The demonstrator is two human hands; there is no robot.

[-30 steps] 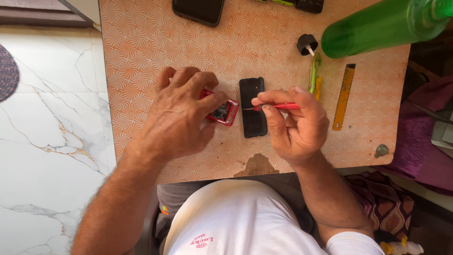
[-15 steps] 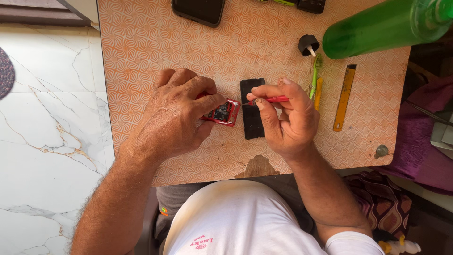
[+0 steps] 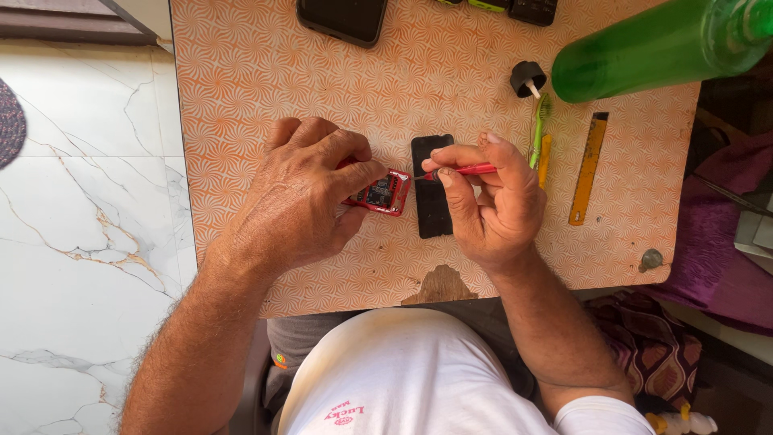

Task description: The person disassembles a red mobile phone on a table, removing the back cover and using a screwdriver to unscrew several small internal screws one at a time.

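On the table (image 3: 241, 89), the left hand (image 3: 302, 197) gripped a small red device (image 3: 381, 193), while the right hand (image 3: 491, 201) pinched a red screwdriver (image 3: 463, 170) above a black panel (image 3: 431, 189).

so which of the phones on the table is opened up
The small red phone under the left hand, circuit board exposed; the black phone at the table's far edge looks closed.

On the patterned orange table (image 3: 241, 72), our left hand (image 3: 302, 197) pins the small red opened device (image 3: 382, 192); right of it lies the flat black rectangular panel (image 3: 431, 209), under our right hand (image 3: 491, 201).
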